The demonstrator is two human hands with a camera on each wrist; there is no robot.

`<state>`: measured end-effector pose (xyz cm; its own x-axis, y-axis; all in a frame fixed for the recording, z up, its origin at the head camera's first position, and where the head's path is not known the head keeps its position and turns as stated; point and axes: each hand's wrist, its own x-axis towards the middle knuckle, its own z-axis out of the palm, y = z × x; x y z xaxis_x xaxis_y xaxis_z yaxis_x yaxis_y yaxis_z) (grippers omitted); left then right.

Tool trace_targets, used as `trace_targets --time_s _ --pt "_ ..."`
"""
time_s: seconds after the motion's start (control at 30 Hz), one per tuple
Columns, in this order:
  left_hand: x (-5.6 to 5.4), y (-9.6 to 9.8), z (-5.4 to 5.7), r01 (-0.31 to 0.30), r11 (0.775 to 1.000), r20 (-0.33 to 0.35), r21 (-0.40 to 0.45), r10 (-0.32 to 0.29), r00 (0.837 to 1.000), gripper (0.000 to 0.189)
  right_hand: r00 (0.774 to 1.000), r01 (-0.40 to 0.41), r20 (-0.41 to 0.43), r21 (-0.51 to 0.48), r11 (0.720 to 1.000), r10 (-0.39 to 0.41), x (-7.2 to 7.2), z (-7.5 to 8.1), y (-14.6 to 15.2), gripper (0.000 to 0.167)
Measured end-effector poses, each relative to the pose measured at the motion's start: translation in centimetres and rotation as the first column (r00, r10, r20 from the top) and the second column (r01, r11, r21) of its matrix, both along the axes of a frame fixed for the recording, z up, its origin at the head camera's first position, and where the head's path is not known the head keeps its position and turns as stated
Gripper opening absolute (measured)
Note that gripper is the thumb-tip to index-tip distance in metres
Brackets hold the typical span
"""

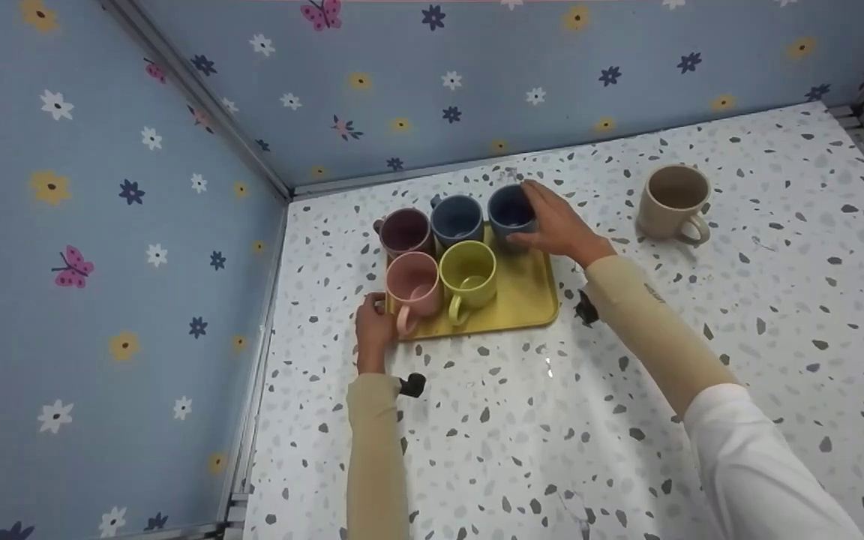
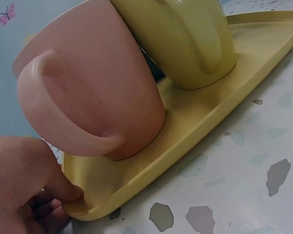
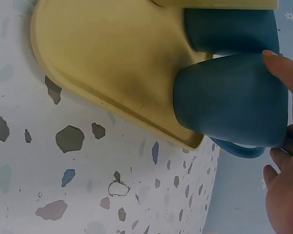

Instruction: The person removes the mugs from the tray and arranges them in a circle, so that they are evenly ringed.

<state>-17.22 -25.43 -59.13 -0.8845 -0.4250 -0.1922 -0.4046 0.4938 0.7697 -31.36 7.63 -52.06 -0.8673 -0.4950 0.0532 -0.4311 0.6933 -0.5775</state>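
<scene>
My right hand [image 1: 556, 225] holds a dark blue mug [image 3: 229, 100] by its upper part, at the back right corner of a yellow tray [image 1: 526, 292]. In the right wrist view the thumb lies near its rim, and the handle sticks out at the side. At the tray's front left corner, my left hand [image 2: 24, 180] pinches the edge, thumb over the rim. Close by stands a pink mug [image 2: 97, 83]. A yellow-green mug [image 1: 469, 274], a second blue mug [image 1: 457, 217] and a maroon mug [image 1: 406, 232] are also on the tray.
A beige mug [image 1: 676, 202] stands upright on the speckled tabletop [image 1: 762, 315], right of the tray. Flower-patterned panels [image 1: 417, 82] rise behind and along the left side. A metal frame [image 1: 203, 97] joins them at the corner.
</scene>
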Motion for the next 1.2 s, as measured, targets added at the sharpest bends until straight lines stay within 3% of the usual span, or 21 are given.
trace_targets --time_s 0.47,0.9,1.07,1.2 --pt "-0.05 0.12 0.08 -0.005 0.999 0.012 -0.033 0.005 1.000 0.035 0.994 -0.001 0.109 -0.002 1.000 0.001 -0.80 0.06 -0.34 0.105" --pt "0.04 0.06 -0.01 0.005 0.999 0.006 -0.040 -0.005 1.000 0.036 0.999 0.022 0.034 -0.004 1.000 -0.022 -0.73 -0.13 -0.19 0.104" --pt "-0.01 0.08 0.03 0.009 1.000 0.033 -0.024 -0.008 0.999 0.038 0.999 0.009 0.032 -0.021 1.000 -0.009 -0.32 -0.49 -0.09 0.107" --pt "-0.08 0.01 -0.04 0.004 1.000 0.027 -0.024 -0.003 1.000 0.040 0.999 -0.017 -0.028 0.064 0.998 0.018 -0.02 -0.64 0.15 0.110"
